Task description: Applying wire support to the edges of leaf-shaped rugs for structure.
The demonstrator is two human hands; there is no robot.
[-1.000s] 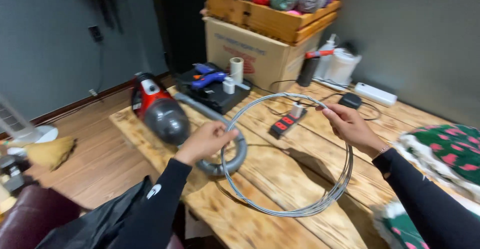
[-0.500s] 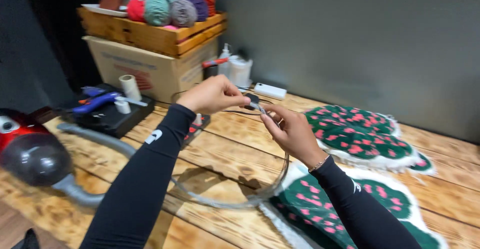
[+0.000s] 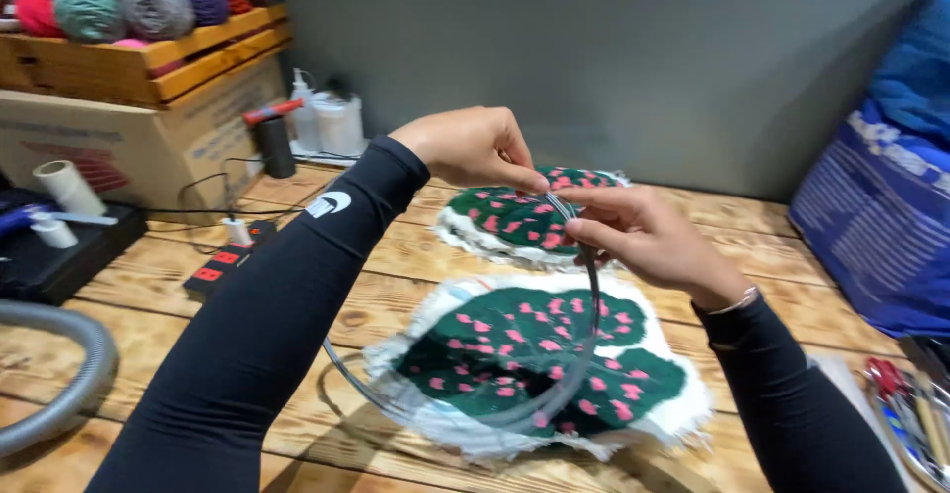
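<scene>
Both hands meet above the wooden tabletop [image 3: 327, 285], pinching the top of a thin grey wire hoop [image 3: 592, 330] between them. The left hand [image 3: 475, 147] comes in from above with its fingers curled down, thumb and forefinger closed on the wire, and the right hand [image 3: 643, 236] grips the same stretch just beside it, fingertips nearly touching those of the left. From that pinch the hoop hangs down and toward the camera (it reads as more than one strand of wire lying together, though that is hard to tell), its lower arc hanging over the large tufted rug piece [image 3: 539, 359], a dark green shape dotted with pink and edged with white backing cloth. A second, smaller green and pink rug piece [image 3: 505, 221] lies farther back on the tabletop, partly behind the hands. To the left sit a power strip [image 3: 226, 260] with red switches, a grey corrugated hose [image 3: 59, 394], a cardboard box [image 3: 119, 142] carrying a wooden crate of yarn balls [image 3: 129, 3], and some bottles [image 3: 332, 122] by the grey wall. A blue bag [image 3: 881, 196] stands at the right edge.
</scene>
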